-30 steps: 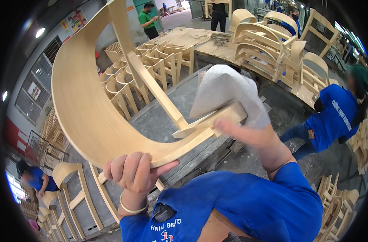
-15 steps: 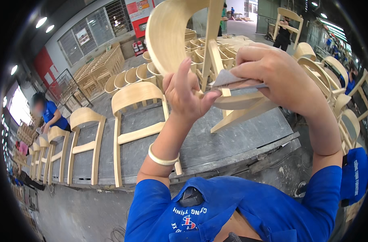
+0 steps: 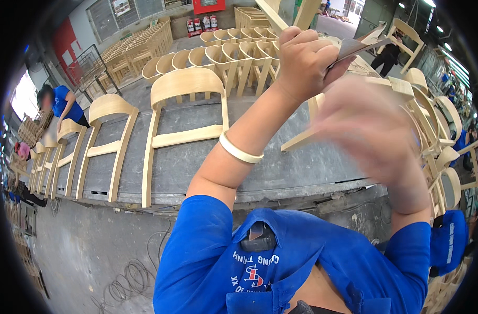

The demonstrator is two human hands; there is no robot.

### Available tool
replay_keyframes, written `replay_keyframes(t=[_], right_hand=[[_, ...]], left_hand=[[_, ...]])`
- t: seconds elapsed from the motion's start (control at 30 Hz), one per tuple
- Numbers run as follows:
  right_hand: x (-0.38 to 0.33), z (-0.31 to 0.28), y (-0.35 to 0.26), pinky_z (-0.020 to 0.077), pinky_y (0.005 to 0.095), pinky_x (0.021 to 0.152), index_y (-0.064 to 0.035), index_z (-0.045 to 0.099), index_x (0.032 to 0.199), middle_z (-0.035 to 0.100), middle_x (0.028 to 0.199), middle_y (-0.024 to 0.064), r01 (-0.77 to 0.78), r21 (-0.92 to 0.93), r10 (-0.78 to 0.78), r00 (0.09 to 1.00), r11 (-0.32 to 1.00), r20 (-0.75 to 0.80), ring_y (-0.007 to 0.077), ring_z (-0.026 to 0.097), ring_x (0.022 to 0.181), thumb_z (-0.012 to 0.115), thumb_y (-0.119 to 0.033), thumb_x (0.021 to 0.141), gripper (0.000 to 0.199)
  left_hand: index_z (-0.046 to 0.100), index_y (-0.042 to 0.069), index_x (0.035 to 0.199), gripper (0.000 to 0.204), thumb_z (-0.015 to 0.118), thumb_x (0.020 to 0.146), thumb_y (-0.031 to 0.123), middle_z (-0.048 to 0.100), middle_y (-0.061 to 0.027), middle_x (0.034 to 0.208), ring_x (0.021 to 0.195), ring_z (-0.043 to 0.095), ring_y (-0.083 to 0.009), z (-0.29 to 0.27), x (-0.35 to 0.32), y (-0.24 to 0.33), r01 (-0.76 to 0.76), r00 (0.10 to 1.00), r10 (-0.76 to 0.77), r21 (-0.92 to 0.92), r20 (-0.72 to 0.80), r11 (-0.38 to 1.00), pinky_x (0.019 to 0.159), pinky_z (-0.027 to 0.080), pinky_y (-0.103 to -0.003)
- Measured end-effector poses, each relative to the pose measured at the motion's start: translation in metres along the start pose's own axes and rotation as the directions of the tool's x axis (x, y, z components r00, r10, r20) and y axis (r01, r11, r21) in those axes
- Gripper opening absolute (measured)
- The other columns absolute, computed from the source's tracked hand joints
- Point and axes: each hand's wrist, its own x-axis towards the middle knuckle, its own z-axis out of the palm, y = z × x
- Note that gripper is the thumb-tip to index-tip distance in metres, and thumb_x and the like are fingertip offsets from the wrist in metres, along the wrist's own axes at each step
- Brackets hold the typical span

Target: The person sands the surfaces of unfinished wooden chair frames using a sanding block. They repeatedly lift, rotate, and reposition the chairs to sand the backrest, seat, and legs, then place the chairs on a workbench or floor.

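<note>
My left hand [image 3: 308, 65] is closed in a fist in the upper middle. A bent grey and brown sheet of sandpaper [image 3: 356, 48] sticks out from its right side, gripped by the fingers. Just behind that fist rise pale wooden chair parts [image 3: 308, 13]; whether the fist also touches them cannot be told. My right hand [image 3: 367, 123] is below and to the right of the sandpaper, its fingers smeared by motion. It hides part of the pale wooden chair frame behind it, whose lower piece [image 3: 300, 140] shows over the grey table.
Pale chair back frames [image 3: 186, 83] stand in a row along the grey table [image 3: 270, 170]. More chairs [image 3: 239, 55] are grouped behind, others [image 3: 448, 112] stacked at right. A co-worker in blue [image 3: 67, 102] works at far left. Cables [image 3: 131, 280] lie on the floor.
The sandpaper has passed from my right hand to my left, which has moved up and right. My right hand has dropped and is moving fast. The raised chair has mostly left the view's top.
</note>
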Motion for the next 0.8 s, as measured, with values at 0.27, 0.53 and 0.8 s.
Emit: replay_keyframes(t=[0.27,0.53,0.8], right_hand=[[-0.023,0.131,0.008,0.0489,0.0383,0.085,-0.0034,0.063,0.089,0.059,0.092,0.0068,0.025,-0.073,-0.029,0.998,0.997,-0.049,0.0243,0.059,0.095,0.060,-0.012,0.069,0.022],[-0.021,0.136,0.012,0.0452,0.0332,0.076,-0.0097,0.061,0.069,0.055,0.080,0.0015,0.053,-0.230,-0.078,0.992,0.972,-0.101,0.0185,0.055,0.085,0.058,-0.019,0.068,0.010],[-0.025,0.142,0.008,0.0421,0.0305,0.080,-0.0079,0.066,0.076,0.056,0.090,0.0023,0.131,-0.394,-0.153,0.988,0.910,-0.024,0.0193,0.052,0.092,0.060,-0.022,0.068,0.017]], left_hand=[[0.050,0.012,0.057,0.030,0.073,0.073,0.022,0.052,-0.0001,0.053,0.051,0.047,-0.0208,0.020,0.003,-0.002,0.024,0.998,-0.023,0.018,-0.061,1.000,0.058,0.032,-0.034],[0.052,0.012,0.061,0.025,0.074,0.073,0.017,0.054,0.0003,0.058,0.055,0.049,-0.0203,0.016,0.005,0.008,0.038,0.996,-0.041,0.036,0.074,0.999,0.061,0.032,-0.033],[0.059,0.010,0.068,0.017,0.071,0.078,0.016,0.053,-0.0010,0.057,0.054,0.048,-0.0201,0.007,0.007,0.009,0.039,0.993,-0.039,-0.002,0.112,0.999,0.063,0.032,-0.032]])
